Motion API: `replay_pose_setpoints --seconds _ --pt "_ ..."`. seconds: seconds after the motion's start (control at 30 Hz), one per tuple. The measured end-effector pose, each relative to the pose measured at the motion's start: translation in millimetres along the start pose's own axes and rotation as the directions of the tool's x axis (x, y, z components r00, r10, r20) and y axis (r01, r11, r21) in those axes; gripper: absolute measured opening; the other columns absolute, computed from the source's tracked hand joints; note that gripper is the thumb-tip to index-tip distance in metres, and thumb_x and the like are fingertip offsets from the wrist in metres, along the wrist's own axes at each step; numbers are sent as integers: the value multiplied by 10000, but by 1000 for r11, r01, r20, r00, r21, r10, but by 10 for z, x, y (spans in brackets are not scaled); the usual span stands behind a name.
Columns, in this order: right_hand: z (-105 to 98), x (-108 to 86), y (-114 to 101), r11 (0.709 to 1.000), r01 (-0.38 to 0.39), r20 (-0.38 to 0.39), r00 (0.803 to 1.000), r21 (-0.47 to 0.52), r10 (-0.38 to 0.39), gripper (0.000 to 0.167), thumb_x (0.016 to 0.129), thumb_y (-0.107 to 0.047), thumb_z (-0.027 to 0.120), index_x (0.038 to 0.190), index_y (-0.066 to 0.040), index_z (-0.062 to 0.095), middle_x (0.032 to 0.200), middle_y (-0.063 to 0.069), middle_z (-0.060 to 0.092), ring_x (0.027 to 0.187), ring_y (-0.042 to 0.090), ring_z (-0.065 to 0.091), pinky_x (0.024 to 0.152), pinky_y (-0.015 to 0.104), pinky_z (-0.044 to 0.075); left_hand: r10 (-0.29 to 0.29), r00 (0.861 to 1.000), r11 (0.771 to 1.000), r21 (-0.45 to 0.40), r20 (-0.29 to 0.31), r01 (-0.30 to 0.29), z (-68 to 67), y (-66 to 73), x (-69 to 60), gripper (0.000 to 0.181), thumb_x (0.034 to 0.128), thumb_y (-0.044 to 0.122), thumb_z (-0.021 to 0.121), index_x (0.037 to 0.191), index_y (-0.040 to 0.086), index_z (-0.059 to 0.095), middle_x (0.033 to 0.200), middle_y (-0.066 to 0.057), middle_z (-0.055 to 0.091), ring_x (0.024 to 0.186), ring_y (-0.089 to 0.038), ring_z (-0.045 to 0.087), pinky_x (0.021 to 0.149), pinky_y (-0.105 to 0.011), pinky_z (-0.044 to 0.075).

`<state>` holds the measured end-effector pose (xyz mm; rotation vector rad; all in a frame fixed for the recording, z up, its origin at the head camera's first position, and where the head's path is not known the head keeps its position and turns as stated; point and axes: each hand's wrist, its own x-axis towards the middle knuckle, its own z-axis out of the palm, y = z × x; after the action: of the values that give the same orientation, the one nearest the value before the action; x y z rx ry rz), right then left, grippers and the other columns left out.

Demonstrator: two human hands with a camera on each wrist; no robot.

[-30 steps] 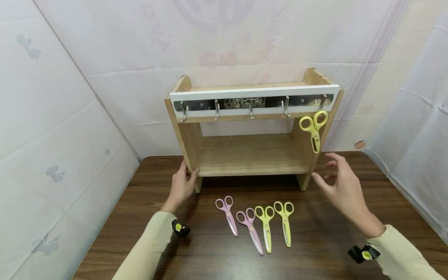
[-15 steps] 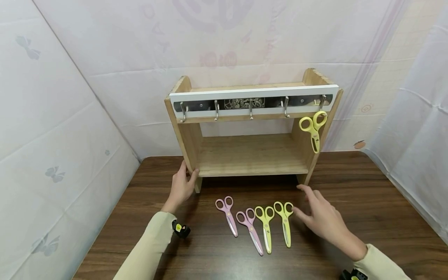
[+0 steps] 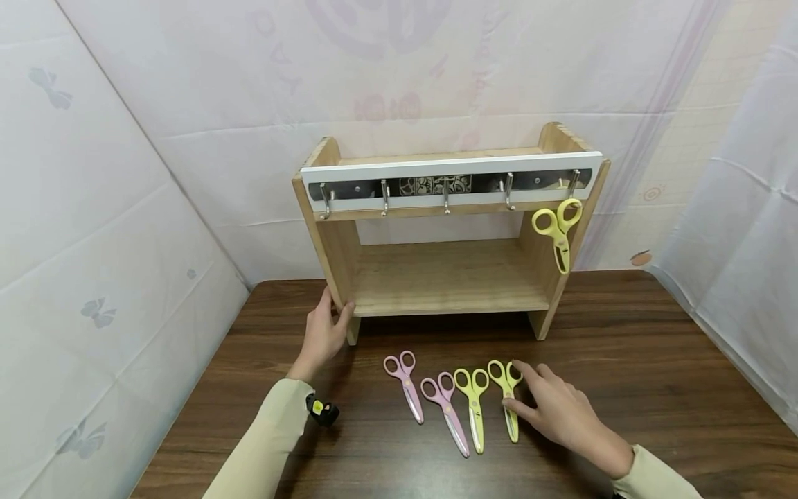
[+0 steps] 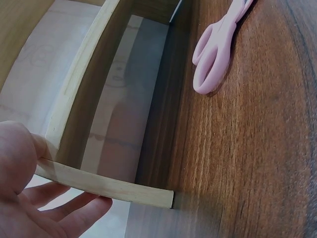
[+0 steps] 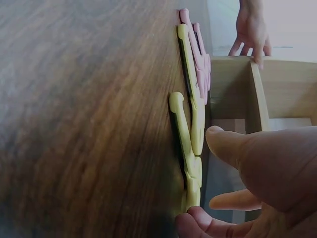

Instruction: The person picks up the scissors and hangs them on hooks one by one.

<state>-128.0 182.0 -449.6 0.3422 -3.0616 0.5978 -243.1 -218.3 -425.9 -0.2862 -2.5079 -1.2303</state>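
Yellow plastic scissors (image 3: 506,389), rightmost on a brown wood-grain table (image 3: 368,457), lie beneath a loosely spread right hand (image 3: 559,412); the left hand (image 3: 321,334) grips a pale wooden rack (image 3: 449,277).

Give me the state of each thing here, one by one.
Shelf, upright on the table.
Left four hooks, bare.
Hanging yellow scissors, closed, on the rightmost hook.
Left pink scissors, closed, lying flat.
Right pink scissors, closed, lying flat.
Left yellow scissors, closed, lying flat.
Right yellow scissors, closed, lying flat.
Left hand, gripping the shelf's left side.
Right hand, at right yellow scissors, not gripping.
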Motion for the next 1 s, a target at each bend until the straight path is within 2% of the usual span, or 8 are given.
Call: replay_pose_setpoints --seconds 0.23,0.47,0.7,0.87,1.0 --pt "45 -12 -10 999 -3 13 1000 -34 3 746 852 -510 810 1423 -84 588 1138 199 631 651 279 627 464 436 481 -6 1000 1000 7 -3 6 -3 2 -4 537 1070 178 574 1544 31 371 1317 -297 605 1164 -454 641 807 -542 612" --pt "69 -22 -10 999 -2 17 1000 -34 3 648 845 -483 824 1329 -84 661 1012 128 610 633 241 593 458 427 468 -2 1000 1000 12 -6 2 -6 0 -3 523 1068 181 578 1530 27 387 1311 -293 613 1163 -444 645 808 -536 613" --pt "68 -18 -7 999 -2 29 1000 -43 3 628 841 -476 830 1312 -91 676 1032 124 618 658 255 609 463 430 473 -7 1000 1000 18 -3 7 -12 8 -1 527 1069 187 576 1533 27 384 1326 -291 609 1172 -440 643 813 -539 611" --pt "18 -18 8 999 29 65 997 -36 -27 634 843 -430 843 1344 -91 655 1225 232 628 851 412 689 561 541 547 -10 1000 1000 14 -1 10 -11 8 0 530 1070 187 574 1536 28 379 1331 -293 605 1179 -438 640 816 -540 610" --pt "-58 -16 47 998 57 125 991 -10 -55 654 851 -390 846 1391 -97 623 1349 290 576 1051 496 657 681 624 560 -5 1000 1000 13 -2 5 -11 5 -3 530 1067 178 579 1534 24 381 1326 -295 606 1178 -440 640 822 -542 608"
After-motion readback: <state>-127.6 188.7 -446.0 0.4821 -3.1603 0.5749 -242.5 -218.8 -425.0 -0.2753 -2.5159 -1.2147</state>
